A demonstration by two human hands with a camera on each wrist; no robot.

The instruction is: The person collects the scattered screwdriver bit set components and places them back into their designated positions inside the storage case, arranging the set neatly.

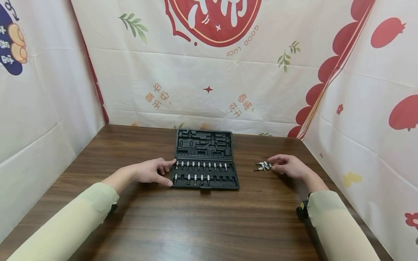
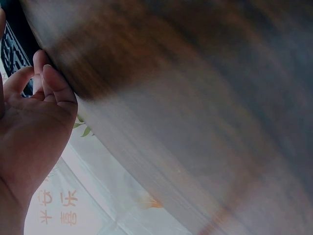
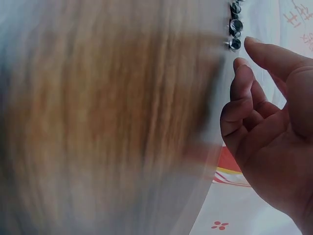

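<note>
A black bit-socket case [image 1: 222, 187] lies unfolded on the table, its lid leaning back. Silver bit sockets [image 1: 193, 165] fill a row near the hinge, and several more stand in the front row, whose right part shows bare slots. My left hand [image 1: 151, 171] rests at the case's left side, index finger by the hinge and thumb on the front corner. Over on the right lies a small pile of loose bit sockets [image 1: 263, 166]. Beside it is my right hand [image 1: 290, 166], its fingertips right at the pile; the right wrist view shows a gap between thumb and fingers.
The brown wooden table [image 1: 196, 224] spreads around the case and pile. Printed cloth [image 1: 202, 72] hangs close behind the table's far edge and along both sides. A dark wrist device [image 1: 303, 211] sits at the right sleeve's cuff.
</note>
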